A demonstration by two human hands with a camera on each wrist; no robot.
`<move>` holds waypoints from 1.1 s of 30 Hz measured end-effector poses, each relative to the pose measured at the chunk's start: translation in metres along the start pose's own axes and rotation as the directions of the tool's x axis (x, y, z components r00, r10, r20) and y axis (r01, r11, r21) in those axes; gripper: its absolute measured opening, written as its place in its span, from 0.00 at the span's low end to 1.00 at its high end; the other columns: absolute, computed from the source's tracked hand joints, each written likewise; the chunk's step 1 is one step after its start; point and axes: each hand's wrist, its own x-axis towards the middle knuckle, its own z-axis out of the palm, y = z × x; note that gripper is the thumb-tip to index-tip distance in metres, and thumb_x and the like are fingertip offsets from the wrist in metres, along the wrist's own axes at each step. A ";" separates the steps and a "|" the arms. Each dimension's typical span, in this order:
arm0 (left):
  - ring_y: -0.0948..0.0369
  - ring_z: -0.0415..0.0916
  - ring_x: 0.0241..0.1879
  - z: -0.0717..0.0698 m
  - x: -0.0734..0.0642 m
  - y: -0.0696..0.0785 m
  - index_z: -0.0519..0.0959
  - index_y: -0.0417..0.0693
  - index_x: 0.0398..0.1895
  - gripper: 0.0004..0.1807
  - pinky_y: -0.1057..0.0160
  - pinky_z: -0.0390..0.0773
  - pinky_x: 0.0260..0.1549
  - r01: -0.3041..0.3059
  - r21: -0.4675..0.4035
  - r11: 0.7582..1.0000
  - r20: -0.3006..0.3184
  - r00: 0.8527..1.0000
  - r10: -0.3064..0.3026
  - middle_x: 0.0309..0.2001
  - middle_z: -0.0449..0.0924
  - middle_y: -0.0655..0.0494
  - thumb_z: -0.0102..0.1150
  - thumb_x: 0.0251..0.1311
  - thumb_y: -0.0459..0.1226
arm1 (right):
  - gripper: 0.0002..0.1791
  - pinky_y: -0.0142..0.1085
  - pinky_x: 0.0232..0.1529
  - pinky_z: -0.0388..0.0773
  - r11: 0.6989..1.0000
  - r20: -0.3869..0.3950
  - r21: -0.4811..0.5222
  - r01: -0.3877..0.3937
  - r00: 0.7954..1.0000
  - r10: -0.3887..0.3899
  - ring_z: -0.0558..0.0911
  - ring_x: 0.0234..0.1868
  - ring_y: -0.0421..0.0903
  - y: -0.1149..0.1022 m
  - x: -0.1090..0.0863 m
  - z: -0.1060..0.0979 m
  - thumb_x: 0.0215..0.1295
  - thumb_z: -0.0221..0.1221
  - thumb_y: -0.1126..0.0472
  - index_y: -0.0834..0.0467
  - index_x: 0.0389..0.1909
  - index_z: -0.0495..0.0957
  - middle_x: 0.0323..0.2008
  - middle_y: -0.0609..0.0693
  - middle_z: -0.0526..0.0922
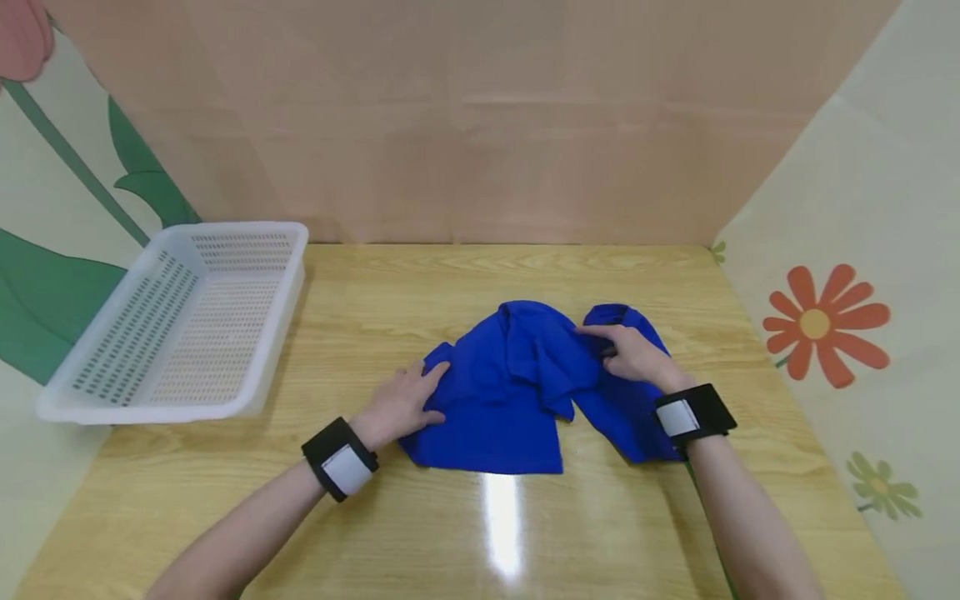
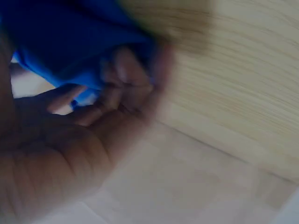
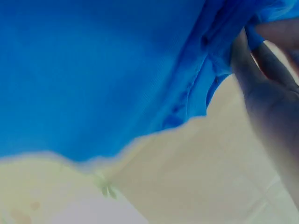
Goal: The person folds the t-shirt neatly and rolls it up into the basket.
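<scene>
A crumpled blue garment [image 1: 495, 433], which looks like a shirt, lies in folds on the wooden table; its exact shape is hidden by the folds. At its left edge my left hand [image 1: 401, 404] touches the fabric with fingers spread and thumb apart. The left wrist view is blurred, with the left hand [image 2: 93, 130] bent loosely beside the blue cloth [image 2: 70, 42]. On the garment's right part, my right hand [image 1: 633, 354] pinches a fold, its index finger stretched leftward. In the right wrist view the right hand [image 3: 271, 98] has thumb and fingers on bunched cloth [image 3: 103, 79].
A white perforated plastic basket [image 1: 273, 350] stands at the left on the wooden table [image 1: 420, 550]. Behind the table rises a plain pinkish-brown backdrop [image 1: 465, 125]. Flower-patterned panels [image 1: 810, 208] border the sides. Each wrist wears a black strap [image 1: 341, 458].
</scene>
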 end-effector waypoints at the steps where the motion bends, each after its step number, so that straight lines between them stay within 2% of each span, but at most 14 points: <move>1: 0.40 0.78 0.56 0.000 0.003 -0.007 0.66 0.42 0.72 0.35 0.41 0.81 0.46 -0.015 -0.017 1.000 -0.031 0.999 0.015 0.60 0.77 0.36 0.66 0.64 0.40 | 0.37 0.38 0.27 0.69 0.999 -0.020 -0.050 -0.003 1.000 0.002 0.72 0.25 0.51 0.002 -0.002 -0.001 0.53 0.51 0.80 0.63 0.69 0.71 0.39 0.63 0.79; 4: 0.44 0.82 0.47 -0.006 0.013 -0.028 0.73 0.36 0.64 0.27 0.46 0.82 0.43 -0.032 -0.024 0.999 -0.168 0.985 0.027 0.49 0.83 0.39 0.62 0.59 0.26 | 0.32 0.56 0.41 0.76 0.983 -0.075 -0.179 -0.032 0.997 0.018 0.78 0.43 0.66 0.011 -0.006 -0.003 0.56 0.59 0.75 0.63 0.66 0.74 0.51 0.68 0.80; 6: 0.44 0.83 0.44 -0.012 0.019 -0.040 0.76 0.35 0.59 0.25 0.46 0.83 0.41 0.001 0.017 1.000 -0.272 0.962 0.004 0.46 0.84 0.39 0.61 0.56 0.23 | 0.28 0.62 0.49 0.74 0.977 -0.102 -0.207 -0.050 0.994 0.029 0.77 0.52 0.68 0.017 -0.008 -0.005 0.59 0.64 0.69 0.64 0.63 0.76 0.53 0.68 0.80; 11: 0.40 0.77 0.52 -0.025 0.031 -0.056 0.77 0.40 0.60 0.22 0.43 0.82 0.41 0.113 0.123 0.986 -0.534 0.845 -0.031 0.52 0.78 0.38 0.62 0.60 0.27 | 0.21 0.40 0.33 0.75 0.991 -0.032 -0.089 -0.097 0.995 0.094 0.79 0.32 0.50 0.026 -0.013 -0.011 0.66 0.65 0.59 0.67 0.54 0.80 0.34 0.58 0.82; 12: 0.41 0.75 0.54 -0.026 0.031 -0.057 0.77 0.42 0.60 0.21 0.43 0.81 0.43 0.112 0.136 0.984 -0.552 0.834 -0.019 0.54 0.77 0.39 0.62 0.62 0.30 | 0.19 0.37 0.32 0.73 0.994 -0.015 -0.063 -0.093 0.996 0.093 0.77 0.31 0.47 0.026 -0.014 -0.012 0.66 0.64 0.60 0.67 0.53 0.80 0.33 0.57 0.82; 13: 0.41 0.74 0.55 -0.027 0.030 -0.057 0.78 0.43 0.59 0.19 0.43 0.80 0.43 0.090 0.142 0.986 -0.550 0.835 0.003 0.54 0.76 0.40 0.62 0.65 0.33 | 0.18 0.36 0.30 0.73 0.995 -0.007 -0.045 -0.084 0.996 0.084 0.77 0.30 0.47 0.026 -0.016 -0.013 0.66 0.63 0.61 0.67 0.53 0.80 0.34 0.57 0.82; 15: 0.44 0.73 0.53 -0.026 0.024 -0.055 0.79 0.46 0.56 0.18 0.45 0.78 0.44 0.008 0.139 0.990 -0.479 0.876 0.061 0.52 0.76 0.43 0.63 0.67 0.43 | 0.18 0.37 0.32 0.74 0.999 -0.013 -0.014 -0.039 0.999 0.039 0.77 0.35 0.49 0.024 -0.019 -0.014 0.64 0.61 0.66 0.65 0.55 0.80 0.41 0.60 0.82; 18: 0.49 0.72 0.51 -0.019 0.010 -0.050 0.79 0.51 0.53 0.27 0.45 0.76 0.48 -0.117 0.096 0.988 -0.233 0.963 0.137 0.50 0.77 0.49 0.68 0.58 0.58 | 0.28 0.52 0.44 0.76 0.998 -0.028 -0.024 0.053 0.998 -0.054 0.76 0.50 0.62 0.021 -0.022 -0.013 0.57 0.59 0.74 0.62 0.62 0.77 0.56 0.66 0.76; 20: 0.50 0.71 0.51 -0.012 0.003 -0.048 0.77 0.54 0.53 0.33 0.43 0.75 0.51 -0.151 0.056 0.987 -0.071 0.985 0.155 0.50 0.76 0.53 0.71 0.51 0.63 | 0.33 0.62 0.52 0.73 0.994 -0.012 -0.051 0.096 0.995 -0.097 0.69 0.60 0.69 0.019 -0.022 -0.010 0.55 0.59 0.76 0.60 0.65 0.74 0.63 0.68 0.70; 23: 0.51 0.71 0.50 -0.003 -0.001 -0.047 0.77 0.54 0.50 0.27 0.42 0.75 0.51 -0.167 0.042 0.985 0.010 0.986 0.166 0.48 0.76 0.54 0.72 0.53 0.57 | 0.29 0.66 0.58 0.70 0.989 0.005 -0.069 0.131 0.991 -0.131 0.69 0.62 0.70 0.018 -0.021 -0.004 0.56 0.62 0.76 0.61 0.62 0.77 0.62 0.67 0.73; 26: 0.50 0.76 0.46 0.002 0.002 -0.053 0.80 0.49 0.44 0.12 0.45 0.77 0.47 -0.190 0.037 0.981 -0.067 0.979 0.192 0.44 0.81 0.53 0.69 0.59 0.40 | 0.19 0.58 0.53 0.77 0.987 -0.037 -0.052 0.152 0.987 -0.154 0.79 0.54 0.62 0.017 -0.020 0.000 0.58 0.62 0.76 0.63 0.51 0.82 0.52 0.63 0.82; 28: 0.50 0.80 0.45 0.000 0.003 -0.058 0.82 0.45 0.42 0.09 0.48 0.79 0.46 -0.196 -0.003 0.981 -0.140 0.971 0.194 0.42 0.85 0.50 0.63 0.58 0.29 | 0.13 0.50 0.47 0.80 0.984 -0.094 -0.023 0.178 0.979 -0.179 0.82 0.45 0.55 0.016 -0.019 -0.001 0.59 0.61 0.76 0.64 0.44 0.84 0.45 0.60 0.86; 31: 0.55 0.80 0.33 -0.013 0.003 -0.066 0.83 0.40 0.43 0.14 0.58 0.79 0.36 -0.167 -0.179 0.970 -0.241 0.963 0.121 0.41 0.86 0.46 0.54 0.57 0.22 | 0.07 0.36 0.35 0.76 0.981 -0.189 0.060 0.185 0.967 -0.171 0.78 0.32 0.44 0.010 -0.018 -0.008 0.65 0.58 0.73 0.61 0.32 0.83 0.30 0.50 0.83; 33: 0.59 0.76 0.25 -0.032 0.000 -0.068 0.82 0.37 0.44 0.15 0.62 0.77 0.27 -0.121 -0.360 0.925 -0.304 0.953 0.006 0.42 0.84 0.43 0.48 0.60 0.22 | 0.12 0.31 0.28 0.72 0.961 -0.251 0.239 0.141 0.965 -0.079 0.74 0.24 0.38 0.000 -0.019 -0.019 0.70 0.55 0.68 0.59 0.24 0.77 0.22 0.43 0.77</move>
